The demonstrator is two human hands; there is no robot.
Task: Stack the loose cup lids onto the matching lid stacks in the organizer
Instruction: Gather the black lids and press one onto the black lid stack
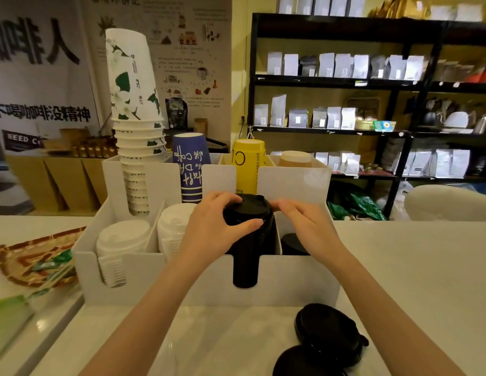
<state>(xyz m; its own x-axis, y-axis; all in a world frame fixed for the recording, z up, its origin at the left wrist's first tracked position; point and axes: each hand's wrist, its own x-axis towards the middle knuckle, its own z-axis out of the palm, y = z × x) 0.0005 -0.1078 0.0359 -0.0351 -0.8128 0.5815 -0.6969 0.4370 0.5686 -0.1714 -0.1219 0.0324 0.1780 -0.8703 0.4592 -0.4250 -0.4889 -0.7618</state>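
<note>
1. White organizer [298, 278] sits on the white table [412, 256], centre of view; everything below is placed relative to it.
2. Tall black lid stack [246, 256] stands in the organizer's front row, third compartment from the left, showing through the front slot.
3. Left hand [209, 229] is on the stack's top black lid [248, 208] — thumb across the near rim, fingers curled over the far-left edge, so the grip is clamped on that lid.
4. Right hand [304, 221] is just right of the same lid, fingers held together and pointing left at its rim; fingertips look to be touching it, but real contact is hard to judge from this angle, so I cannot tell if this grip holds anything.
5. Short black lid stack [293, 244] sits low in the front-right compartment, partly hidden by the right hand.
6. Two white lid stacks [122, 240] fill the front-left compartments.
7. Loose black lids [328, 332] lie on the table in front of the organizer's right end — at least two, overlapping, the nearer one cut by the frame edge.
8. Back row of the organizer: tall white floral cup stack [133, 104] at left, then blue cups [191, 166], yellow cups [248, 164], brown cups [294, 158].
9. Left of the organizer: patterned tray [25, 261] with green packets.
</note>
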